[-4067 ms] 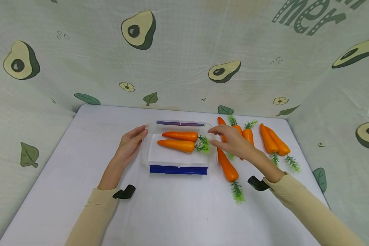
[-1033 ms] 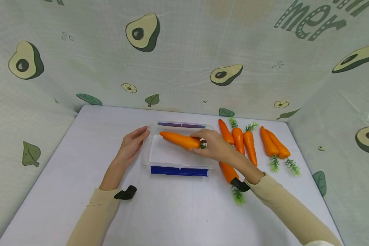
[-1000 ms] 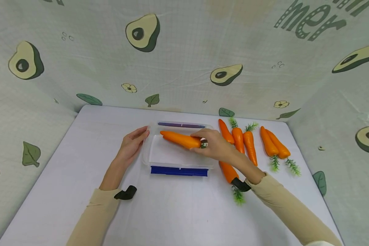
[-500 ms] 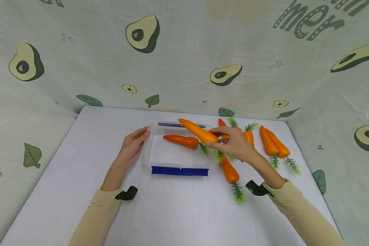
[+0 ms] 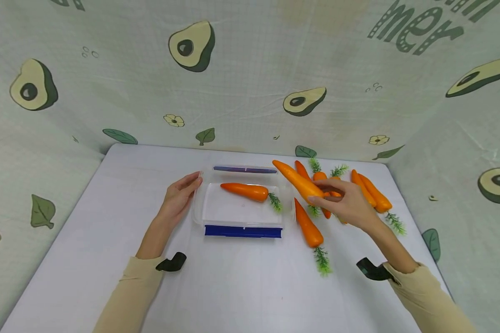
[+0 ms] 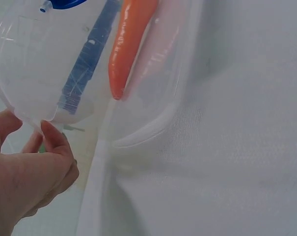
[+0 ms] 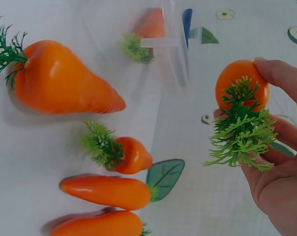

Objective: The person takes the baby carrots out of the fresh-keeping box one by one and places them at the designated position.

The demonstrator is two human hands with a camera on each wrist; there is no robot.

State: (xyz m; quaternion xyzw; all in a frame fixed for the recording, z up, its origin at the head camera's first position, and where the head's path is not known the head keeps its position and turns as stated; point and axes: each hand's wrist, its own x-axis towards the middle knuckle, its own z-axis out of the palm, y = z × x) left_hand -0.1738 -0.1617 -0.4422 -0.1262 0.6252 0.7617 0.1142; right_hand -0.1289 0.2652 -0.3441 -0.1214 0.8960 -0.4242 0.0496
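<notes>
A clear plastic box (image 5: pixel 243 208) with blue clips sits mid-table, one orange carrot (image 5: pixel 246 191) with a green top lying inside. My left hand (image 5: pixel 177 194) is at its back left; in the left wrist view the thumb and fingers pinch the edge of a raised clear plastic part (image 6: pixel 35 64), apparently the lid. My right hand (image 5: pixel 350 203) grips another carrot (image 5: pixel 296 178) by its thick end, lifted right of the box with its tip pointing back left. In the right wrist view that carrot's leafy top (image 7: pixel 244 128) hangs below the fingers.
Just right of the box lies a carrot (image 5: pixel 308 226) with its leaves toward me. Several more carrots lie behind and under my right hand, and a pair of carrots (image 5: pixel 375 192) lies at the far right. A patterned cloth wall (image 5: pixel 241 83) stands behind the table.
Two carrots lay in the box at first. My right hand has taken one, lifted it out and carried it right, past the box's edge. The left hand has stayed in place.
</notes>
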